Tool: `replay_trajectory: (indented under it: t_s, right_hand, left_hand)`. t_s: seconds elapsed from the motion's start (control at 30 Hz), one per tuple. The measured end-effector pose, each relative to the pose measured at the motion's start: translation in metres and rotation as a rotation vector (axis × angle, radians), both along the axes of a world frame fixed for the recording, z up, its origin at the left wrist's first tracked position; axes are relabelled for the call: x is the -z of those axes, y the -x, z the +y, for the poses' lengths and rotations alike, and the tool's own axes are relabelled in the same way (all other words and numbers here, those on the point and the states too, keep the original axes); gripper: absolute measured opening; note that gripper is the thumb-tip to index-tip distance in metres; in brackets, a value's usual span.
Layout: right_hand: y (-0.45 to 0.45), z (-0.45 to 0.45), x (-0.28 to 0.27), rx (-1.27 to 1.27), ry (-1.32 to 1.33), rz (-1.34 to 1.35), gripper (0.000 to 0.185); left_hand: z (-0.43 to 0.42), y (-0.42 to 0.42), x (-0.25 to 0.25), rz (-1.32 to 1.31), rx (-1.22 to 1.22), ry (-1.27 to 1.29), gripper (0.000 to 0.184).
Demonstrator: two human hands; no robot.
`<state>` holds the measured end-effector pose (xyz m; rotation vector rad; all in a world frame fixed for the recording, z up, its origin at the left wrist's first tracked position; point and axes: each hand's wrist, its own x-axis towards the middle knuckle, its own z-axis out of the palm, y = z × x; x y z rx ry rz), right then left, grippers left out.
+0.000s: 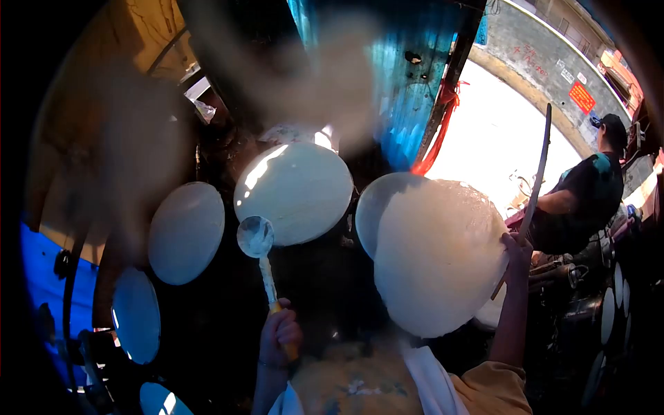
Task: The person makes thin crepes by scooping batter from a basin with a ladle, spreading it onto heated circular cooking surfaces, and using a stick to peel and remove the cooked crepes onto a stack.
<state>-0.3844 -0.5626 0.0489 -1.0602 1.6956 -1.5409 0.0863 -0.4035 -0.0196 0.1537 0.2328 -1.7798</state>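
My left hand (pixel 280 335) is wrapped round the yellow grip of a ladle (pixel 255 236). The ladle's wet, pale bowl is up at the near rim of a round, white-coated plate (pixel 297 190). At the right, my right hand (pixel 516 247) is closed round a long thin stick (pixel 538 173) that slants upward. Its fingers also meet the edge of a large, thin, pale pancake (pixel 443 263), which looks lifted and partly covers another round plate (pixel 377 204) behind it.
More round pale plates (pixel 187 234) curve round the left side, one (pixel 136 317) lower down. Blurred steam (pixel 325 83) veils the upper middle. A blue corrugated sheet (pixel 415 97) stands behind. Another person (pixel 598 183) in dark clothes is at the right, near several plates (pixel 608 315).
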Motion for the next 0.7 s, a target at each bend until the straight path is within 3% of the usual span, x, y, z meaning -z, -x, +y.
replay_trajectory:
  t_s: [0.03, 0.13, 0.23, 0.37, 0.4, 0.43, 0.47, 0.53, 0.7]
  right_hand:
    - [0.019, 0.008, -0.008, -0.008, 0.008, -0.074, 0.008]
    - [0.091, 0.031, -0.052, 0.053, -0.021, 0.068, 0.008]
    - [0.119, 0.039, -0.114, 0.120, -0.142, 0.499, 0.014]
    - [0.105, 0.025, -0.114, 0.100, -0.310, 0.925, 0.021]
    - [0.105, 0.018, -0.090, 0.093, -0.286, 1.145, 0.020]
    - [0.090, 0.030, -0.059, 0.246, -0.204, 1.316, 0.016]
    - [0.104, 0.022, -0.016, 0.163, -0.114, 1.434, 0.011]
    - [0.096, 0.025, 0.067, 0.214, -0.316, 1.437, 0.010]
    - [0.056, 0.031, 0.200, 0.286, -0.502, 0.990, 0.007]
  left_hand:
    - [-0.001, 0.000, -0.003, 0.010, 0.058, 0.000, 0.022]
    - [-0.011, -0.003, -0.002, 0.031, 0.089, -0.010, 0.023]
    - [-0.021, 0.005, -0.001, 0.059, 0.124, 0.086, 0.027]
    - [-0.040, 0.029, -0.008, 0.055, 0.167, 0.104, 0.027]
    - [-0.045, 0.035, -0.010, 0.046, 0.183, 0.105, 0.027]
    - [-0.045, 0.030, -0.011, 0.046, 0.197, 0.099, 0.027]
    - [-0.051, 0.035, -0.013, 0.041, 0.202, 0.087, 0.027]
    - [-0.057, 0.042, -0.018, 0.015, 0.218, 0.094, 0.027]
    - [-0.067, 0.055, -0.030, -0.033, 0.210, 0.052, 0.029]
